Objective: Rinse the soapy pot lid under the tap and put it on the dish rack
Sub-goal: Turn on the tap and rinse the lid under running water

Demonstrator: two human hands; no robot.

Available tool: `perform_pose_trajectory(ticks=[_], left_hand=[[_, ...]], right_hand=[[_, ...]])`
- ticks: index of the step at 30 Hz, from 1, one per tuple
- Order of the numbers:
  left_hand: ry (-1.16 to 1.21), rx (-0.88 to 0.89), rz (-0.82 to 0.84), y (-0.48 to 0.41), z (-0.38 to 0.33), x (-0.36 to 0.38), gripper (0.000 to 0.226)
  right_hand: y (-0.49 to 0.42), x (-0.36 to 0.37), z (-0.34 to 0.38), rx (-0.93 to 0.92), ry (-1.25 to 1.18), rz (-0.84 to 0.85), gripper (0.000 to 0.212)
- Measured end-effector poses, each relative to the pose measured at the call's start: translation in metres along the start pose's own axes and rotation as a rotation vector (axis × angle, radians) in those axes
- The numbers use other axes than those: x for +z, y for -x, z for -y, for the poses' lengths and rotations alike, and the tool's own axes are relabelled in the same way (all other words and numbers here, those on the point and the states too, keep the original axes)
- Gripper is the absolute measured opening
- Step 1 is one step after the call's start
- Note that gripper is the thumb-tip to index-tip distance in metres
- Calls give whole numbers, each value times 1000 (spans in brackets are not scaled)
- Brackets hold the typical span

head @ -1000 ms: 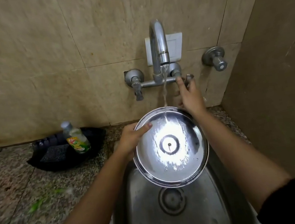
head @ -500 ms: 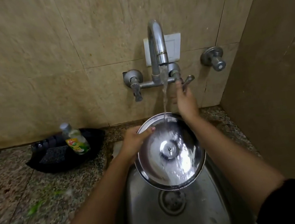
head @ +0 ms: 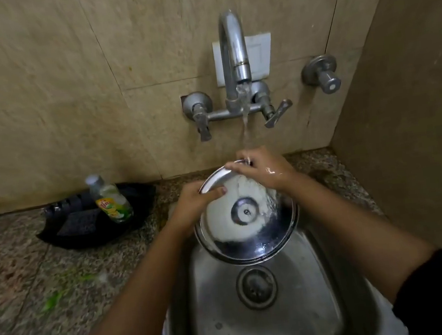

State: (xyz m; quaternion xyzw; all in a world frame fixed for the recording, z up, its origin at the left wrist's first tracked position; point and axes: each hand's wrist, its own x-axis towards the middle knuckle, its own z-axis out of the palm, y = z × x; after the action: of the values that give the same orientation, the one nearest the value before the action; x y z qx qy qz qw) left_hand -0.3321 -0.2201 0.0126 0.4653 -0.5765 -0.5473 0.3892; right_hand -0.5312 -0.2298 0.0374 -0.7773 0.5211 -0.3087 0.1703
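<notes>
A round steel pot lid (head: 249, 233) is held tilted over the steel sink (head: 306, 295), its inner side facing me and wet with white foam. My left hand (head: 194, 206) grips its left rim, thumb on the inner face. My right hand (head: 264, 170) lies on the lid's top rim, fingers spread across the upper inner face. Water runs from the wall tap (head: 234, 55) onto my right hand and the lid. No dish rack is in sight.
A black tray (head: 65, 234) on the granite counter (head: 36, 298) holds a dish-soap bottle (head: 110, 199) and a dark scrub pad (head: 79, 224). The tap's lever handles (head: 277, 112) and a separate wall valve (head: 322, 73) stick out from the tiled wall. A side wall stands close on the right.
My right hand has left the tap's right lever and come down onto the lid's top rim. The lid has tilted more upright, and the stream now lands on my right hand.
</notes>
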Motion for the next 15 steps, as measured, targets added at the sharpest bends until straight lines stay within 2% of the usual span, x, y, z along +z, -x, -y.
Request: perform_pose_trajectory(ticks=[2, 3, 4, 6, 8, 9, 11, 13, 15], left_hand=[[-183, 41, 160, -6, -2, 2, 18], [-221, 70, 196, -7, -2, 4, 13], [-232, 89, 183, -6, 0, 6, 10], [-169, 81, 47, -2, 8, 3, 15], [5, -10, -81, 4, 12, -2, 15], [52, -65, -79, 6, 13, -4, 15], [-17, -115, 26, 5, 11, -1, 22], [-147, -87, 151, 2, 5, 6, 27], [-195, -44, 169, 1, 3, 11, 27]], right_hand=[[-1, 14, 14, -89, 233, 164, 37], [0, 17, 16, -92, 268, 177, 41], [3, 17, 12, -51, 235, 143, 45], [10, 13, -10, 130, 3, 22, 49], [19, 13, -26, 288, -220, -101, 51], [22, 13, -25, 305, -251, -135, 51], [19, 15, -9, 210, -121, -93, 48], [13, 18, 12, 70, 83, 45, 47], [8, 17, 17, 46, 145, 94, 48]])
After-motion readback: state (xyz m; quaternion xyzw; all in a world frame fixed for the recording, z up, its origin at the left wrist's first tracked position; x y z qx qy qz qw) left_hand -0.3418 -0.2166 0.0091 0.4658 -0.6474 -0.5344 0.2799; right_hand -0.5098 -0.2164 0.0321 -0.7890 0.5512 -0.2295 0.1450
